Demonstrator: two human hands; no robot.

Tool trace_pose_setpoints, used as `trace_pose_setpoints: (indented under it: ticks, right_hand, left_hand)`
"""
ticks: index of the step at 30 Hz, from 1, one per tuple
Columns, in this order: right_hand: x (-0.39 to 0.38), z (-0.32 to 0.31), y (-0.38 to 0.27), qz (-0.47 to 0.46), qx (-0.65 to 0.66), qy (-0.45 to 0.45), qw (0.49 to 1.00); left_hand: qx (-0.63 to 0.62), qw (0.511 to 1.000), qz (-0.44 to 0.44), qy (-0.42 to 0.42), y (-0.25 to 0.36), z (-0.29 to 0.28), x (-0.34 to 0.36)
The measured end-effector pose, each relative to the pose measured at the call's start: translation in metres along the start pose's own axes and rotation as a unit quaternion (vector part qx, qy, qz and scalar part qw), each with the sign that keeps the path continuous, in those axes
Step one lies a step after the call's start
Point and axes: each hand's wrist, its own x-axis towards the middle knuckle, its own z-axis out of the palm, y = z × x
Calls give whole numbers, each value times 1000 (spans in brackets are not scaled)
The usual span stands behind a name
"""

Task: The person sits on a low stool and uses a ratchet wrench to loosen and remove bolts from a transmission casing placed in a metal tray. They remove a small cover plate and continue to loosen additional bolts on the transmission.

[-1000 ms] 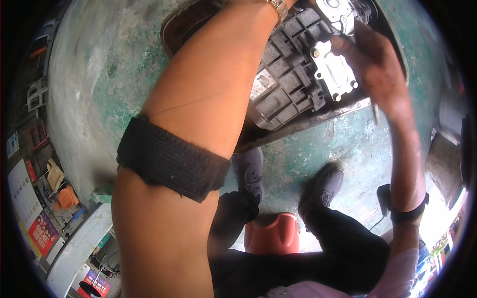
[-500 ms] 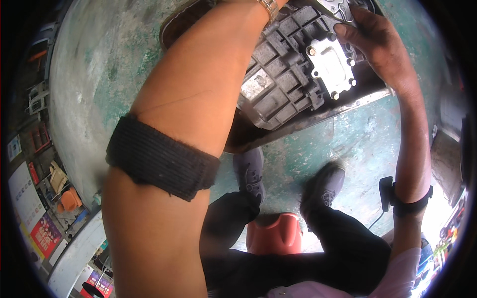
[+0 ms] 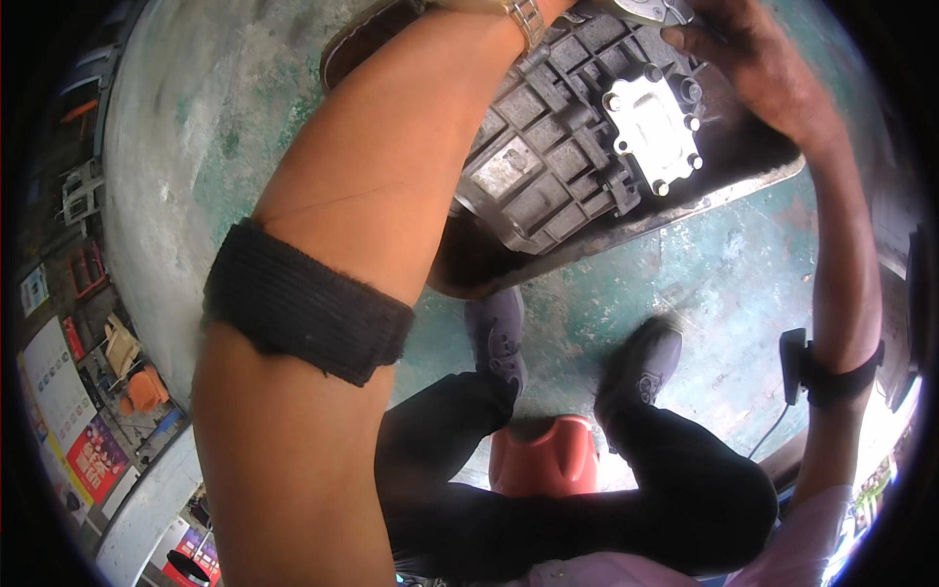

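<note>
A grey ribbed metal gearbox housing (image 3: 548, 147) lies in a dark shallow tray (image 3: 685, 207) on the floor. A bright silver cover plate with several bolts (image 3: 653, 135) sits on its right side. At the top edge, my right hand (image 3: 758, 73) reaches in from the right, thumb pointing left, closed at the end of a silver metal part (image 3: 650, 10) above the housing. The upper edge cuts off part of its fingers. My left forearm (image 3: 362, 166) crosses over the tray's left side, with a metal-band watch at the wrist; the left hand itself is beyond the frame.
A red plastic stool (image 3: 544, 460) stands below me, between my legs. My two grey shoes (image 3: 643, 362) are on the worn green floor (image 3: 724, 264) close to the tray. Boxes and assorted items (image 3: 88, 391) line the left side. Black straps circle both my arms.
My right hand and forearm have shifted right and slightly up. The silver metal part has moved up toward the top edge, uncovering more of the housing. My left arm has barely moved.
</note>
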Motion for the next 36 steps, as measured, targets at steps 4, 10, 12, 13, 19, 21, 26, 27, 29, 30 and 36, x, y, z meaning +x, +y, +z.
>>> trace_pose_setpoints:
  ticks: [4,10,12,13,19,21,26,27,29,30,36]
  right_hand:
    - [-7,45,-9,126,79,69,987]
    - [-33,89,-14,187,183,94,961]
    - [-32,76,1,197,136,25,971]
    - [-28,65,10,208,79,-17,975]
    - [-5,16,7,3,102,48,994]
    - [5,4,-6,-35,133,25,990]
    - [-3,12,-8,31,52,63,996]
    - [-4,24,-3,40,111,88,989]
    - [-9,48,3,48,230,142,962]
    - [-19,55,3,85,196,150,965]
    - [-17,69,-46,65,126,245,959]
  left_hand:
    - [-19,999,-24,-19,3,-5,0]
    - [-29,998,-52,-38,3,-5,0]
    - [-29,999,-30,-24,2,-4,0]
    - [-28,999,-28,-23,2,-3,1]
    - [-3,1000,5,-9,0,-1,0]
    - [-8,1000,-7,-16,0,-1,0]
    - [-30,999,-4,-13,-1,0,0]
    - [-36,999,-5,-20,-2,0,0]
    - [-15,1000,8,3,-2,2,-1]
    - [-5,1000,15,15,-2,3,-1]
    - [-6,1000,0,-9,-1,1,1]
